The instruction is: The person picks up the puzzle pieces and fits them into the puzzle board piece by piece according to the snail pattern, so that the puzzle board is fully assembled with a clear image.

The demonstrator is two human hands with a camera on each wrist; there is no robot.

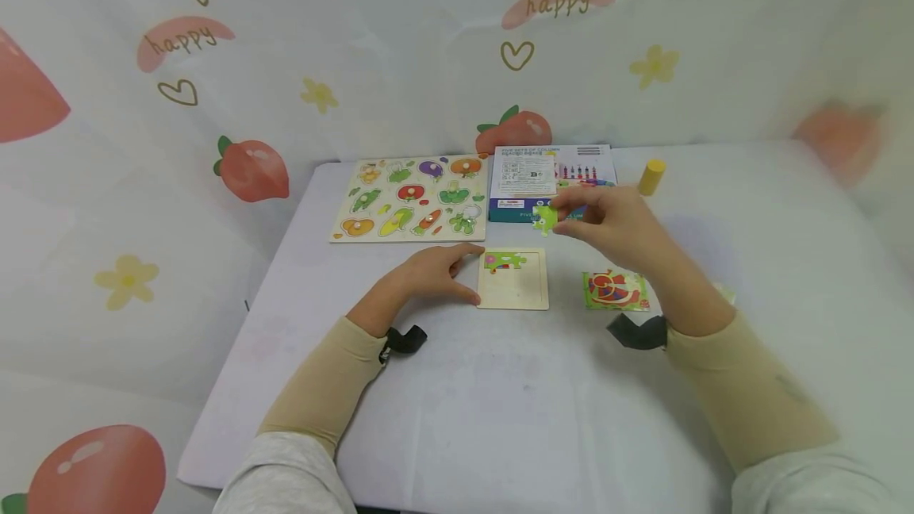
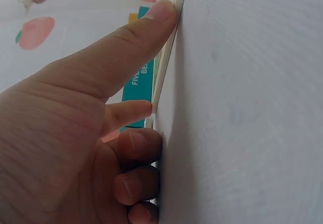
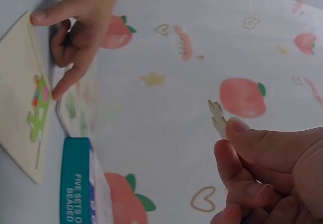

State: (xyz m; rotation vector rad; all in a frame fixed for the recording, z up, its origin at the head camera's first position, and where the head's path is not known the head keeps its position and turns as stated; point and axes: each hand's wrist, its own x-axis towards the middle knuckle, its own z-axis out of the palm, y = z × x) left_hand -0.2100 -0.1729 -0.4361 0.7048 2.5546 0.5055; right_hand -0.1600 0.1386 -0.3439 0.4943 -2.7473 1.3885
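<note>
My right hand (image 1: 614,224) pinches a green jigsaw puzzle piece (image 1: 545,220) between thumb and fingers, held up above the table. The right wrist view shows the piece (image 3: 218,118) edge-on. A square wooden puzzle board (image 1: 510,292) lies flat below, with joined green pieces (image 1: 504,261) along its upper left part. My left hand (image 1: 435,272) rests at the board's left side; its index fingertip touches near the far corner and its thumb near the front one. In the left wrist view, the thumb (image 2: 126,45) lies against the board's edge, while the other fingers curl beside it.
Right of the board lies a red and green picture puzzle (image 1: 616,290). Behind stand a vegetable peg puzzle (image 1: 435,201) and a boxed beaded set (image 1: 500,209). A yellow cylinder (image 1: 652,178) stands at the back right. A pale item (image 1: 724,292) is partly hidden by my right arm.
</note>
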